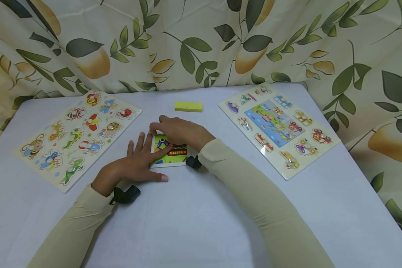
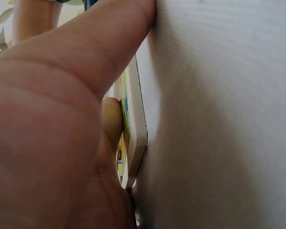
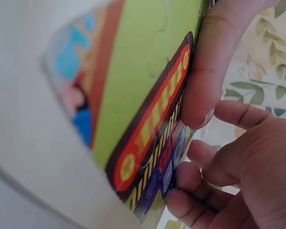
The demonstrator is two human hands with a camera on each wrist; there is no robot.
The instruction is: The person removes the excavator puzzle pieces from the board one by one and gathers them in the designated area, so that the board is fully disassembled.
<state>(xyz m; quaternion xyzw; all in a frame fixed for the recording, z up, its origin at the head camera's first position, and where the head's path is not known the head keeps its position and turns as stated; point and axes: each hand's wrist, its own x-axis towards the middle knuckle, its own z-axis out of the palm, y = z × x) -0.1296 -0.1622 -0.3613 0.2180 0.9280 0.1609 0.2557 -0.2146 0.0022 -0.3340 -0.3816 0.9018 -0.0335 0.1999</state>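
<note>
A small square picture puzzle (image 1: 162,160) lies on the table between the hands, showing a tracked digger on green ground. The left hand (image 1: 134,163) is spread flat beside it, its index fingertip resting on the picture and its thumb on the cloth. In the left wrist view, the puzzle's pale, thick edge (image 2: 139,119) shows past the thumb. The right hand (image 1: 181,130) reaches over the far side with bent fingers at the far left corner. Its fingertips (image 3: 181,202) touch the puzzle's far part in the right wrist view; what lies under them is partly hidden.
A yellow block (image 1: 188,107) lies beyond the hands. An insect peg board (image 1: 61,182) is at left, and a vehicle and toy board (image 1: 284,173) at right. A leaf-patterned curtain (image 1: 194,33) hangs behind the white-covered table (image 1: 174,230).
</note>
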